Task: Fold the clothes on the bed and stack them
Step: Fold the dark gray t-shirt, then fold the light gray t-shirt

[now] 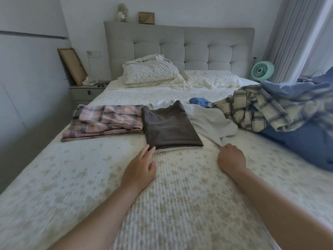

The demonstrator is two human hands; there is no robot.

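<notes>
White cloth [212, 121] lies crumpled just beyond the right hand [231, 157], whose grip pinches its near edge; the garment trails away up-right. The left hand [142, 168], fingers loose, touches the folded brown shirt's [171, 127] near corner, pink plaid [104, 120] folded beside it, unfolded checked shirt [252, 109] farther right.

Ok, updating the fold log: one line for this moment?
left hand open by brown shirt | right hand grips white garment | plaid pile unfolded

Folded brown shirt [171, 126] lies beside folded pink plaid [106, 120]; unfolded clothes [255, 109] heaped right.
</notes>
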